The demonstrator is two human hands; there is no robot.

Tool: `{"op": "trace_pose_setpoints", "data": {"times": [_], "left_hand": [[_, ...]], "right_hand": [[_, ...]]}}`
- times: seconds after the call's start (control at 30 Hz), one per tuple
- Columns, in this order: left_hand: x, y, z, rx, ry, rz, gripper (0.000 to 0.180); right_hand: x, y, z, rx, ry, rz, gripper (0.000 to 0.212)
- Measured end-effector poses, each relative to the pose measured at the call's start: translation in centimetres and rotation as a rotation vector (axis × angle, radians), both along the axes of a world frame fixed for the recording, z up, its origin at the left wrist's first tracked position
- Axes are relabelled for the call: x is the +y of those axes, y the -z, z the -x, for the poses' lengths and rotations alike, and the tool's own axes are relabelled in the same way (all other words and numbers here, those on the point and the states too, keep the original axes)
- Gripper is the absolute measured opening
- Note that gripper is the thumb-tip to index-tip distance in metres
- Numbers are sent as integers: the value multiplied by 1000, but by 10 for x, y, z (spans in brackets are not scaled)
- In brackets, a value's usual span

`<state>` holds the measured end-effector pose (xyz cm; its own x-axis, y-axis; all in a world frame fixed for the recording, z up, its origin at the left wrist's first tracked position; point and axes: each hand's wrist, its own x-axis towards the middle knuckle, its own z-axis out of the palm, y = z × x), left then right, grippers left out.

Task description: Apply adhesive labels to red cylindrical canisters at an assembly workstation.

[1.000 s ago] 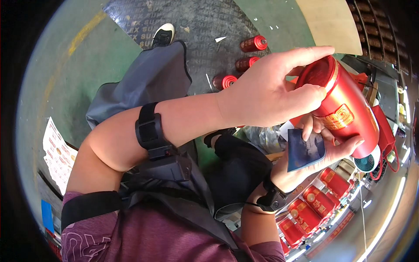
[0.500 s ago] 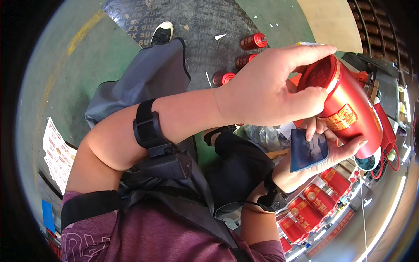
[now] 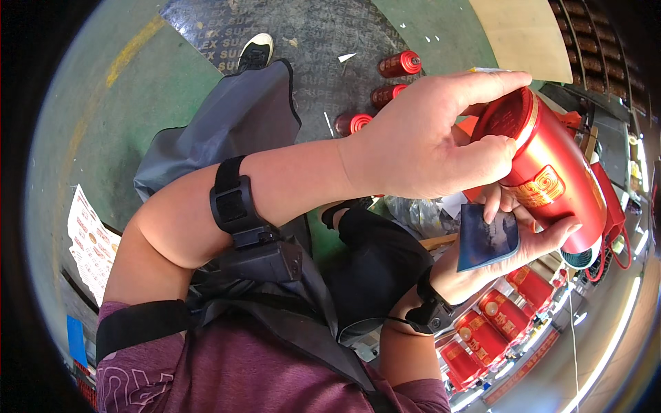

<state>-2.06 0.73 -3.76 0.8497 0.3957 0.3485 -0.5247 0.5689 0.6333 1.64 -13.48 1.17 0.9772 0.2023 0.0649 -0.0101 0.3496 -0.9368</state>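
Note:
A glossy red canister (image 3: 568, 175) with a gold emblem on its side is held tilted at the right, its round recessed end turned up toward me. My left hand (image 3: 430, 134) grips that upper end, thumb and fingers spread across the rim. From below, my right hand (image 3: 527, 237) supports the canister's side, its thumb lying along the body. A flat, dark blue, roughly square piece (image 3: 489, 237) is tucked in the same right hand, against the palm and fingers. The far end of the canister is partly hidden from view.
Several red canisters (image 3: 399, 65) lie on the dark printed board (image 3: 303, 34) on the floor. Rows of red canisters (image 3: 506, 313) stand at the lower right. Clear plastic wrapping (image 3: 416, 215) lies beyond my knee, and a printed paper sheet (image 3: 89, 241) is at the left.
The canister has shifted very slightly to the right and turned a little between my hands. Both hands keep their hold in almost the same place.

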Motion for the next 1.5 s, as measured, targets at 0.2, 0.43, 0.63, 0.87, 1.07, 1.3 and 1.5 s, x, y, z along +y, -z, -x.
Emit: {"op": "trace_pose_setpoints", "data": {"times": [0.2,0.43,0.63,0.87,1.07,1.3,1.5], "left_hand": [[1,5,-5,35,-28,-24,57],[2,-4,5,64,96,72,57],[0,5,-6,20,-51,-54,60],[0,-1,5,35,112,18,63],[-3,4,0,17,46,-36,63],[2,-1,3,75,112,14,60],[-1,4,-3,48,34,-19,60]], "right_hand": [[-2,3,-1,-2,66,5,65],[-8,4,0,-6,-10,-3,50],[1,-2,4,5,86,22,49],[-5,2,-3,29,116,-33,64],[7,-5,3,84,244,12,62],[0,-4,6,29,132,68,61],[6,-5,7,27,184,116,67]]}}
